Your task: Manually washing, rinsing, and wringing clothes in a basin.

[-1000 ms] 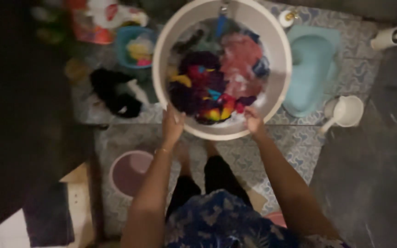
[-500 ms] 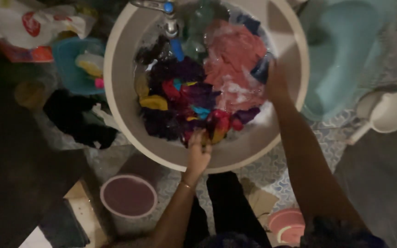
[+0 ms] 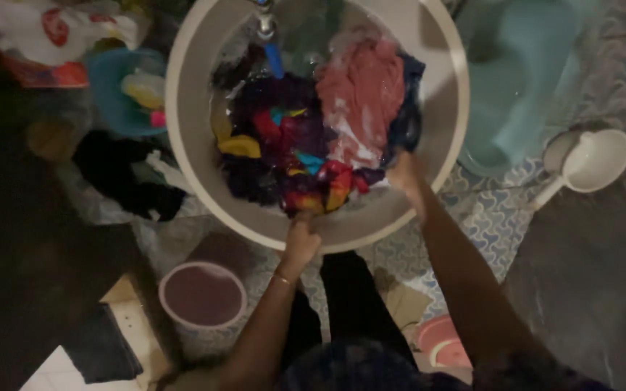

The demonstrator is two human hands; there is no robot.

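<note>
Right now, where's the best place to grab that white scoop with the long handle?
Probably by the handle of the white scoop, coming from its lower left: the handle juts out that way over the tiled floor, while the bowl is wide and round.

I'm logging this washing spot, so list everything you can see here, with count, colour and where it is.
Basin: one, white, round, top centre, on the tiled floor.
Wet clothes: one heap, pink, purple, yellow, red and blue, inside the basin.
Tap: one, metal, above the basin's far edge.
Scoop: one, white with handle, right.
Small bowl: one, blue, left of the basin, holding small items.
Dark cloth: one pile, black, lower left of the basin.
Tub: one, pinkish, bottom left.
Left hand: at the basin's near rim, touching the clothes.
Right hand: in the basin, on the clothes.
</note>
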